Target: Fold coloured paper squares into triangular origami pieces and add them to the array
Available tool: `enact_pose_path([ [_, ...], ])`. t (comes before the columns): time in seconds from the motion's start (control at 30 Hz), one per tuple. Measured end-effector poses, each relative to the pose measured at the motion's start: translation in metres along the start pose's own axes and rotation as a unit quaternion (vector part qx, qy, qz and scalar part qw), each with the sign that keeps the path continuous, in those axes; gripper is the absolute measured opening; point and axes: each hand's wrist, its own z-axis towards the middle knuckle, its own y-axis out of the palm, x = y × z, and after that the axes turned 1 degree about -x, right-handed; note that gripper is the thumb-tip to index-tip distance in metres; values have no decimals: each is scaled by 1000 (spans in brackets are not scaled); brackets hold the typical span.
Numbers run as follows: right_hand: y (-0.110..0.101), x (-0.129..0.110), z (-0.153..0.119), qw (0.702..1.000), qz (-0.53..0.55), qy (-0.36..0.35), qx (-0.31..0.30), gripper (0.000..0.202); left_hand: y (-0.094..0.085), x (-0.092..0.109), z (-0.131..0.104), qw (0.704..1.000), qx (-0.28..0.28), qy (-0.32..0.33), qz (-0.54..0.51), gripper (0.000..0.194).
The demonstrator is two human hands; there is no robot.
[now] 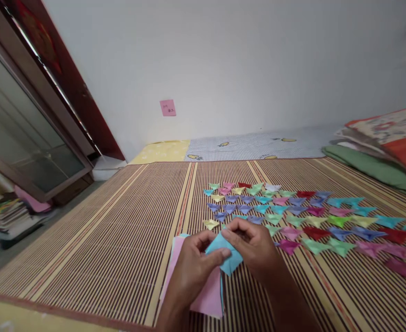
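A small folded square of light blue paper is held up between both of my hands. My left hand grips its left side, with the thumb pressed across the front. On the right edge and top corner, my right hand pinches the same paper. Below my left hand lies a stack of coloured paper sheets, pink on top with blue edges showing. Just beyond my hands, several rows of small folded paper boats in many colours stand on the striped mat.
Folded bedding and a floral cushion lie at the far right. A pink note sticks to the white wall. Glass-panelled furniture and a pile of books are at the left, past the mat's edge.
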Motion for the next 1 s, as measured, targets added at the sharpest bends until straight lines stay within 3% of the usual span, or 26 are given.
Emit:
enact_pose_path([
  [0.17, 3, 5, 3, 1000, 7, 7, -27, 23, 5, -2, 1, 999, 32, -4, 12, 28],
  [0.37, -6, 2, 2, 992, -48, 15, -116, 29, -2, -5, 1, 997, 74, 11, -11, 28],
  [0.5, -5, -1, 1, 992, -48, -15, -114, 31, -2, -7, 1, 996, 78, 17, -34, 28],
  [0.63, -12, 4, 2, 995, -5, 0, -104, 24, -3, -9, 1, 996, 79, 18, -33, 25],
  [0.8, -25, 9, 4, 998, -41, 7, -41, 23, -5, -7, 1, 997, 76, 24, 0, 23],
  [0.9, -21, 5, 2, 999, -49, 9, -4, 20, -3, -5, 0, 998, 53, 29, 27, 26],
  [1.0, -9, -3, 0, 998, -56, -19, -30, 18, 1, -3, -1, 997, 19, 44, 57, 27],
])
